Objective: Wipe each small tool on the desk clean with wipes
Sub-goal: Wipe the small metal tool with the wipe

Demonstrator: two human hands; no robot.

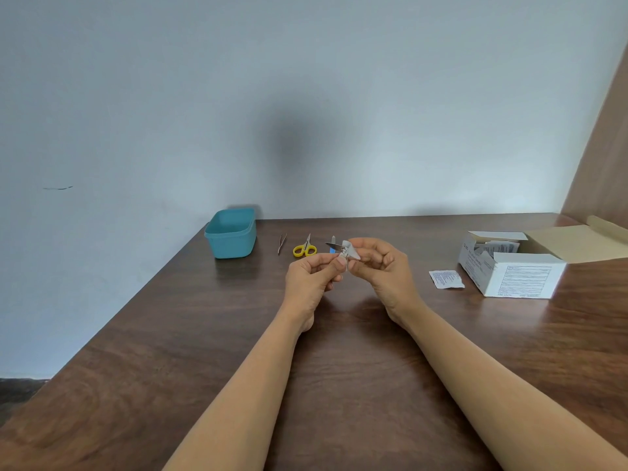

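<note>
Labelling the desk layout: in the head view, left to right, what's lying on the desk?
Teal tub → tweezers → yellow scissors → wipe sachet → open white box. Skipped: left hand pinching a small metal tool and right hand holding a wipe, since they overlap.

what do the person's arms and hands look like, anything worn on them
The left arm and right arm are bare, no sleeves in view. The left hand and right hand wear no gloves; no watch, bracelet or ring shows.

Left hand (pixel 311 277), right hand (pixel 384 270) bare; forearms (pixel 244 385) bare to frame edge.
</note>
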